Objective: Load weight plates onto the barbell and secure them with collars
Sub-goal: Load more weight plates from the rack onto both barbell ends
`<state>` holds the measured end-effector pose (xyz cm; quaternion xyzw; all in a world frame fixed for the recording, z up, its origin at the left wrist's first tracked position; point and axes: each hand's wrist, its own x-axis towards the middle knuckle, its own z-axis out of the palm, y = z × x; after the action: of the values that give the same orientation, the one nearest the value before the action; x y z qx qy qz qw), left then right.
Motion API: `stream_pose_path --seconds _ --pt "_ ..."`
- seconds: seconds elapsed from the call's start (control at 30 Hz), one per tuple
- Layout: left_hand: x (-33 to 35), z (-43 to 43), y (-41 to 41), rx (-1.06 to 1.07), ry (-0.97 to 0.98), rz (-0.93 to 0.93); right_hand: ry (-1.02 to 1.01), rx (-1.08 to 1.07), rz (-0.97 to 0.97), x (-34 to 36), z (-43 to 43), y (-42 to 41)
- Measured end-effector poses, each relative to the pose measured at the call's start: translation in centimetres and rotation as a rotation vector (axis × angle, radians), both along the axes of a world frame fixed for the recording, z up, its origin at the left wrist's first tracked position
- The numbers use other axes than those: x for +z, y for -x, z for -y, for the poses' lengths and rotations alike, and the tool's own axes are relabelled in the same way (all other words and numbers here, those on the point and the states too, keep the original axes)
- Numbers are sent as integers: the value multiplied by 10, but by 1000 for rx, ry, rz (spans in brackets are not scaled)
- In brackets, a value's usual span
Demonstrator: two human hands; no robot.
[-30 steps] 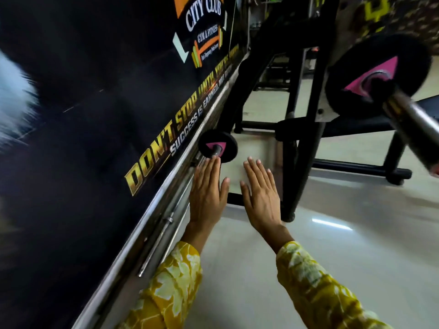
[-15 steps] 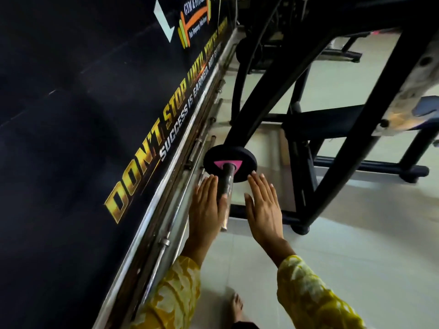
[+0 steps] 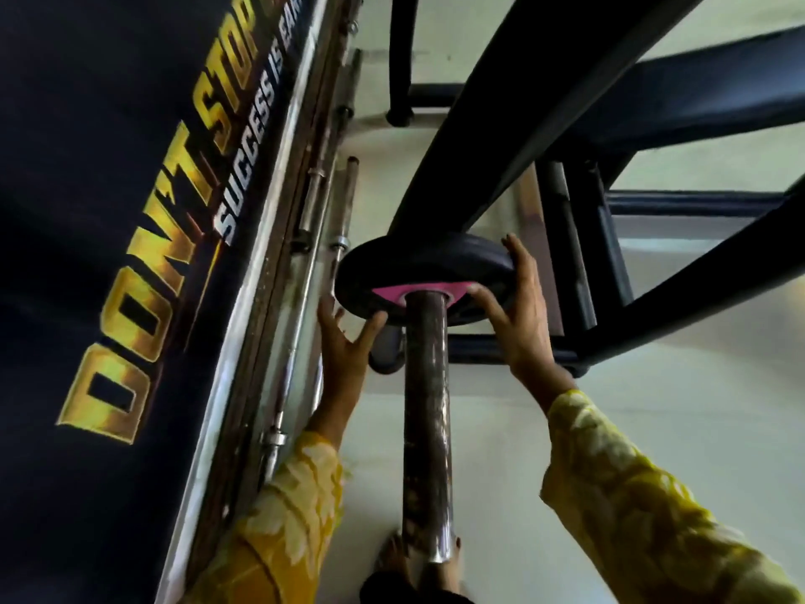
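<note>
So far one weight plate sits on the barbell sleeve, my right hand gripping its rim, left hand open beside it; no collar visible yet.

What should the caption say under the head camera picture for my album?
Both hands, left and right, hold a black weight plate on the barbell.

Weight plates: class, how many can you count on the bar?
1: a black plate on the bar, the right hand gripping its rim. More could hide behind it.
</note>
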<state>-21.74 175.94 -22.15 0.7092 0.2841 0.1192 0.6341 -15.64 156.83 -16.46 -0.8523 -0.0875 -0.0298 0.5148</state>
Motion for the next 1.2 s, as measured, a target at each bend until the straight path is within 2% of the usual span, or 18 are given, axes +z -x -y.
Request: stream_pose_path --seconds 0.2,0.5,0.83,1.2 --pt "-5 -10 -26 -108 6 174 -134 -102 70 -11 -5 -12" --pt "4 -13 -10 -129 31 182 -138 -121 0 -13 -1 15" --pt "-2 26 133 -27 52 161 -102 -71 -93 -17 30 134" --pt "25 63 282 51 -9 86 -191 -23 -184 2 68 266"
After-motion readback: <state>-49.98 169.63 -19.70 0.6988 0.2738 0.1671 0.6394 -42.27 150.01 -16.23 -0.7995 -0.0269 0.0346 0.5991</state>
